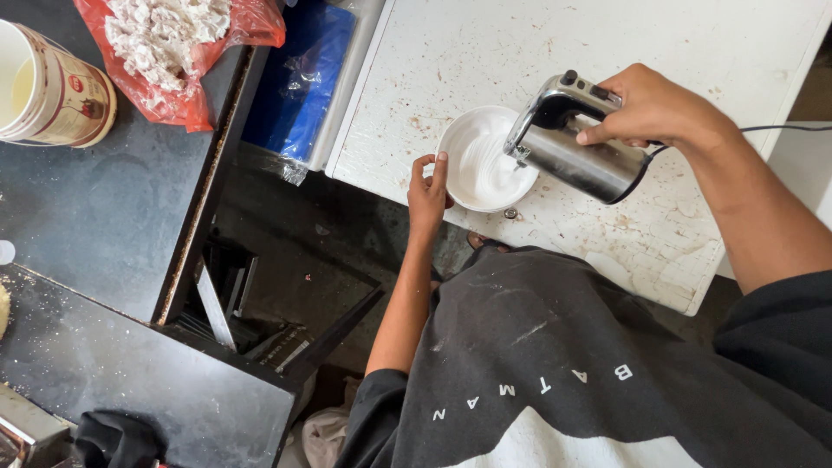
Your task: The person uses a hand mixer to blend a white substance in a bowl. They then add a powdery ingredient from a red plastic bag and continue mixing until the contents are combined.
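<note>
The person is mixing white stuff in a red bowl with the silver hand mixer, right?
Not quite: the bowl is white, not red. The head view shows the right hand holding the silver hand mixer over the white mixture, while the left hand steadies the bowl's rim on the white table.

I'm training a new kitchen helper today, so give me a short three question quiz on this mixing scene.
1. True or false: the right hand holds the silver hand mixer over the white bowl.
2. What does the left hand touch?
A. the red plastic bag
B. the rim of the white bowl
C. the mixer's cord
3. Fill in: the bowl stands on a worn white ____.

Key:
1. True
2. B; the red plastic bag of white lumps lies apart on the black counter.
3. table
</note>
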